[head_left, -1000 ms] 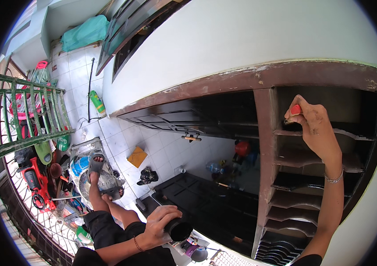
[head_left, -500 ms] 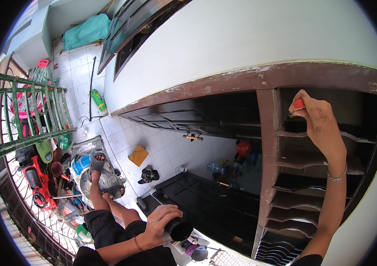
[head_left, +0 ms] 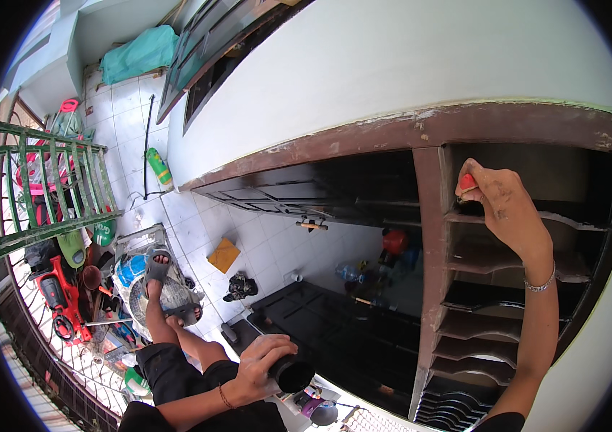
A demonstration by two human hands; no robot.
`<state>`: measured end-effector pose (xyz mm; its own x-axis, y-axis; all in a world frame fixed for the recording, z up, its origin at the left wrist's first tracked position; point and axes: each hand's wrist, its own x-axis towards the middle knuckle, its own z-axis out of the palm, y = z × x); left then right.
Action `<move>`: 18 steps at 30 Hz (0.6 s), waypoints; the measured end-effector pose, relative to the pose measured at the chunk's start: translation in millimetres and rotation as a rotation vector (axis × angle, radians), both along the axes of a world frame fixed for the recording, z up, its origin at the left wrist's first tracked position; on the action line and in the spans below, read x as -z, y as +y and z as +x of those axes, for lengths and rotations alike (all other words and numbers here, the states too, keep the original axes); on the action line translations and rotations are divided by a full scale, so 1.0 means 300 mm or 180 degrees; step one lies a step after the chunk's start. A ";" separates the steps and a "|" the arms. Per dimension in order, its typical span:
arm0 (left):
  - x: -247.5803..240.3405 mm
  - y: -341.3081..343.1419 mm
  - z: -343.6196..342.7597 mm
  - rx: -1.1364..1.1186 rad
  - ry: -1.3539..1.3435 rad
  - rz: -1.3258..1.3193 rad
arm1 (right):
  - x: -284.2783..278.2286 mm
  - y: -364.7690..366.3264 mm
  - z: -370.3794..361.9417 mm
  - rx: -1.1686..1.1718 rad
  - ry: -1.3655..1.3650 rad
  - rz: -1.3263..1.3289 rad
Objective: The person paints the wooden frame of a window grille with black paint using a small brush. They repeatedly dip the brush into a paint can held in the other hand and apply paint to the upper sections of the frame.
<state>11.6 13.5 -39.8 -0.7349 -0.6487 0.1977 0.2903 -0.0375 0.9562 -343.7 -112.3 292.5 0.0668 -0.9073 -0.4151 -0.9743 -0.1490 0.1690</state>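
Observation:
My left hand [head_left: 257, 366] is wrapped round a dark cylindrical container [head_left: 293, 374], its round black mouth tilted toward the right. Raised at the right, my right hand [head_left: 504, 205] pinches a small red-ended tool [head_left: 469, 183]. The fingers hide most of that tool, so its kind is not plain. The hand is in front of the top opening of a brown louvred frame [head_left: 482, 324], close to its upright post [head_left: 432, 237]. Wavy-edged slats run below the hand, and I cannot tell whether the tool touches the wood.
Black panelled doors [head_left: 335, 180] stand open left of the post. My sandalled feet are on a paint-splashed platform [head_left: 140, 288]. Nearby are a green railing [head_left: 47, 194], a red power tool [head_left: 61, 299], a yellow-brown square [head_left: 223, 255], a dark crumpled cloth [head_left: 240, 286] and a green bottle [head_left: 158, 169].
My right hand has shifted a little left and down with the red-ended tool, closer to the upright post. My left hand and the dark container have hardly moved.

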 end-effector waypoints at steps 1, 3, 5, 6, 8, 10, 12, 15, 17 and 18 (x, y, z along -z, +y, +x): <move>0.002 0.001 -0.001 0.0002 -0.0008 0.0014 | -0.004 -0.011 0.017 0.0171 -0.0194 0.0034; 0.003 0.002 0.001 -0.0042 -0.0041 -0.0021 | -0.022 -0.039 0.090 0.0273 -0.0608 -0.0105; 0.003 0.002 0.005 -0.0051 -0.0085 -0.0028 | -0.021 -0.053 0.138 0.0081 -0.0684 -0.0407; 0.001 0.000 0.006 -0.0059 -0.0113 -0.0016 | -0.016 -0.064 0.146 -0.0044 -0.0552 -0.0535; 0.000 -0.005 0.002 -0.0044 -0.0085 -0.0005 | -0.019 -0.057 0.120 -0.0038 -0.0186 -0.0498; 0.000 -0.002 0.000 -0.0045 -0.0064 0.0012 | 0.002 -0.031 0.079 0.0043 0.0074 -0.0225; -0.003 -0.001 0.000 -0.0021 -0.0034 0.0014 | 0.029 0.004 0.080 -0.0230 -0.0077 -0.0353; -0.002 0.005 0.001 -0.0072 -0.0054 -0.0009 | -0.006 -0.035 0.149 0.0067 -0.0714 -0.0423; -0.003 0.002 0.001 -0.0066 -0.0055 -0.0021 | -0.016 -0.042 0.122 0.0044 -0.0424 -0.0551; -0.007 -0.001 0.004 -0.0052 -0.0071 -0.0018 | -0.015 -0.038 0.113 0.0018 -0.0252 -0.0521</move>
